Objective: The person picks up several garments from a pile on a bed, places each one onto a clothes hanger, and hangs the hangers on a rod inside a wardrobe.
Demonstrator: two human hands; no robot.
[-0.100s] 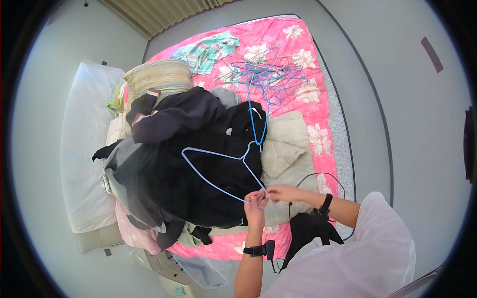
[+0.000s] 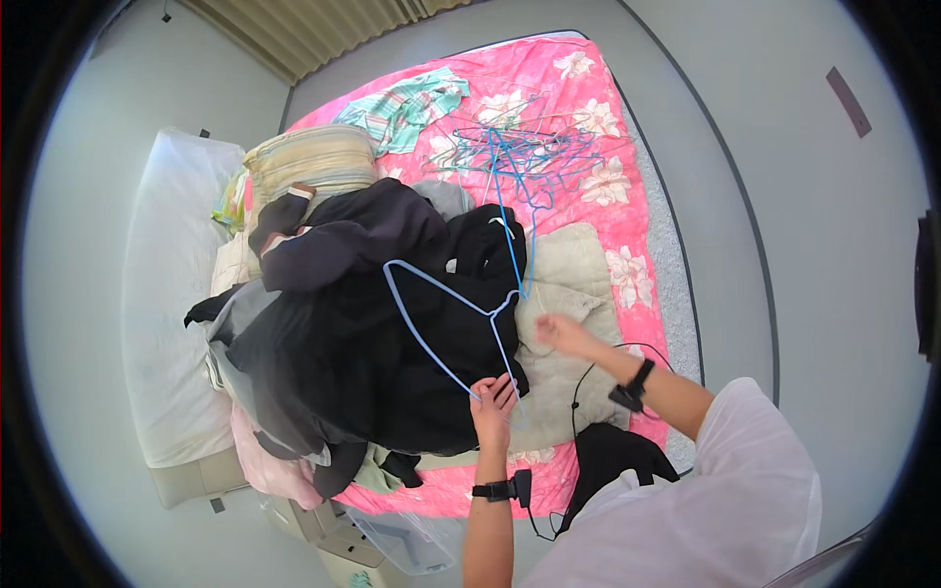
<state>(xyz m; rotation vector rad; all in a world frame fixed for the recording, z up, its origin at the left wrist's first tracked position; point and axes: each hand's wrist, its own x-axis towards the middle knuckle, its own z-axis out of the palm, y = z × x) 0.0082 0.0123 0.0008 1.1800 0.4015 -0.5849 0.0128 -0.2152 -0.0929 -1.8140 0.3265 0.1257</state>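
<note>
My left hand (image 2: 493,400) is closed around one end of a light blue clothes hanger (image 2: 493,315), which is held above a large black garment (image 2: 431,363). The hanger's hook points away from me, by the end of a brighter blue hanger (image 2: 523,294) that stretches from the far pile. My right hand (image 2: 561,334) is off the hanger, over a beige cloth (image 2: 564,260) to the right of the hook. Motion blurs its fingers, and I see nothing in it.
A tangle of blue hangers (image 2: 529,147) lies on the pink flowered bedspread (image 2: 632,235). Beyond the clothes are a striped pillow (image 2: 309,157) and a green patterned garment (image 2: 407,108). Near the bed's lower edge stands a clear plastic box (image 2: 407,544). A thin black cable (image 2: 576,397) runs by my right arm.
My right hand has let go of the light blue hanger's end and moved away from me, up and right. The hanger has tilted and shifted slightly right in my left hand.
</note>
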